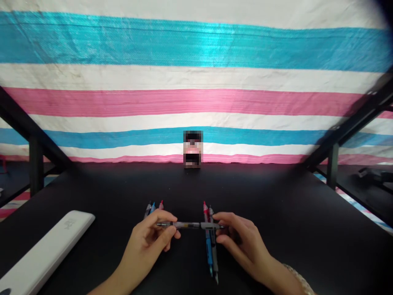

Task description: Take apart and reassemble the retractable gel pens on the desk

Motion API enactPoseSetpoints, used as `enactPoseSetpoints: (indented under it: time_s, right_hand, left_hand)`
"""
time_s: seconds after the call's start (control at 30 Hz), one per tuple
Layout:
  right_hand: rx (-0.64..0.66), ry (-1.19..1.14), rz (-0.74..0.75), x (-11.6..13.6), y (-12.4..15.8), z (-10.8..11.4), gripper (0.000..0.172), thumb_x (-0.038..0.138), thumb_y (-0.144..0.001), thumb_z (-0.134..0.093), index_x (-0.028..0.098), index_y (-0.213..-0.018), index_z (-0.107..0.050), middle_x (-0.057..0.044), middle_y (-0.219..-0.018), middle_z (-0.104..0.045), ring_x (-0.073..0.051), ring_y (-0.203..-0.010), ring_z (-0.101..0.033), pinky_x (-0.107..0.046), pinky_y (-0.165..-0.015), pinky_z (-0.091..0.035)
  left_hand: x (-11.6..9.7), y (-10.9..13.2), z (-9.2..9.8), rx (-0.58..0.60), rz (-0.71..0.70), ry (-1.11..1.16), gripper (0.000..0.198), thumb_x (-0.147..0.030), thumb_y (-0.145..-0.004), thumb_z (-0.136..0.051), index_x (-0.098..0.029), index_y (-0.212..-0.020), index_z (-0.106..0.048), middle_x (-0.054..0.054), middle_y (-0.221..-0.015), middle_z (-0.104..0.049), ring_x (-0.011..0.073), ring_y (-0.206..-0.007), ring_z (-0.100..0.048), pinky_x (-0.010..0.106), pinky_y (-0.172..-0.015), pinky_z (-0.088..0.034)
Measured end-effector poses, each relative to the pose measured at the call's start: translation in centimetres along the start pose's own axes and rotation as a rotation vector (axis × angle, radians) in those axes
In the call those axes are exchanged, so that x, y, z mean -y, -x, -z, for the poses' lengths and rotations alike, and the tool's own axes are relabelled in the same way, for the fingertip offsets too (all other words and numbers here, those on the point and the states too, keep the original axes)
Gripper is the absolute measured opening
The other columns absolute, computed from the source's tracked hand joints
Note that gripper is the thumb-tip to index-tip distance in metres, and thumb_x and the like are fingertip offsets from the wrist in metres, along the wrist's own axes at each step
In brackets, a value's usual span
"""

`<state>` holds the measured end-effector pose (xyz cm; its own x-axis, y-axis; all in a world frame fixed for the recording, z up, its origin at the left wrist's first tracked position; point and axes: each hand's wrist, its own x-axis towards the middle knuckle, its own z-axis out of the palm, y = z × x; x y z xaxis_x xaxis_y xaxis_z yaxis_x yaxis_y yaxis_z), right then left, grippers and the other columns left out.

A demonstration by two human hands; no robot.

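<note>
A pen [188, 225] with a clear barrel and a grey section at its right end lies crosswise between my hands, above the table. My left hand [155, 233] pinches the clear part between thumb and fingers, with a dark tip poking out to the left. My right hand [241, 239] has its thumb and index finger at the grey end. Beneath the held pen, several pens lie close together, among them a blue pen [209, 250] and a grey pen [214, 258]. Behind my left hand are pens with dark, blue and red ends [153, 207], partly hidden by the fingers.
The black table [123, 184] has a long white case-like object [52, 250] at its left. At the far edge stands a small pixelated object [193, 149]. Striped sheeting [196, 102] hangs behind, and black metal bars [353, 110] slope along both sides.
</note>
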<state>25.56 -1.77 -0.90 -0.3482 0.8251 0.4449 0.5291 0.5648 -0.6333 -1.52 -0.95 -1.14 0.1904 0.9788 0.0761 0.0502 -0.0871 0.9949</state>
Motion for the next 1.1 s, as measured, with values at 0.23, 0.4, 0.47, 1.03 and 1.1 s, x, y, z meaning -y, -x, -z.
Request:
enactPoseSetpoints:
  time_s: [0.23,0.4,0.47,1.03,1.1]
  right_hand:
    - [0.042,-0.001,0.023,0.1,0.0,-0.1,0.015,0.028,-0.103,-0.050,0.021,-0.098,-0.061,-0.001,-0.073,-0.065,-0.015,-0.060,-0.059,-0.025,-0.058,-0.045]
    - [0.006,0.051,0.037,0.2,-0.1,0.0,0.010,0.029,-0.102,-0.055,0.021,-0.099,-0.060,-0.001,-0.073,-0.065,-0.014,-0.058,-0.057,-0.025,-0.057,-0.043]
    - [0.036,0.077,0.061,0.1,-0.1,-0.1,0.020,0.026,-0.104,-0.046,0.020,-0.090,-0.059,-0.001,-0.069,-0.061,-0.014,-0.057,-0.054,-0.026,-0.056,-0.041]
    - [0.141,0.161,0.116,0.4,-0.3,0.0,0.033,0.025,-0.106,-0.037,0.023,-0.073,-0.041,0.002,-0.063,-0.046,-0.015,-0.055,-0.044,-0.029,-0.054,-0.030]
    - [0.173,0.118,0.068,0.3,-0.1,-0.1,0.035,0.025,-0.105,-0.037,0.023,-0.071,-0.036,0.004,-0.062,-0.041,-0.014,-0.054,-0.041,-0.029,-0.054,-0.029]
  left_hand:
    - [0.0,-0.2,-0.1,-0.010,0.012,0.004,0.017,-0.036,-0.090,-0.068,-0.020,-0.096,-0.067,0.003,-0.070,-0.073,0.0122,-0.051,-0.058,0.022,-0.050,-0.048]
    - [-0.2,-0.3,-0.2,-0.005,-0.018,-0.019,0.013,-0.034,-0.090,-0.067,-0.021,-0.095,-0.068,0.001,-0.068,-0.073,0.0112,-0.049,-0.058,0.020,-0.049,-0.048]
    - [-0.3,-0.3,-0.3,-0.003,-0.045,-0.048,0.011,-0.032,-0.091,-0.066,-0.022,-0.095,-0.068,0.001,-0.068,-0.074,0.0111,-0.048,-0.059,0.019,-0.048,-0.049]
    - [-1.1,-0.3,-0.4,-0.056,-0.057,-0.115,0.006,-0.025,-0.088,-0.065,-0.021,-0.090,-0.069,0.000,-0.061,-0.070,0.0139,-0.050,-0.063,0.022,-0.052,-0.053]
    - [-1.4,-0.3,-0.6,-0.063,-0.075,-0.127,0.005,-0.022,-0.086,-0.066,-0.021,-0.087,-0.071,-0.001,-0.061,-0.070,0.0144,-0.053,-0.064,0.022,-0.053,-0.054]
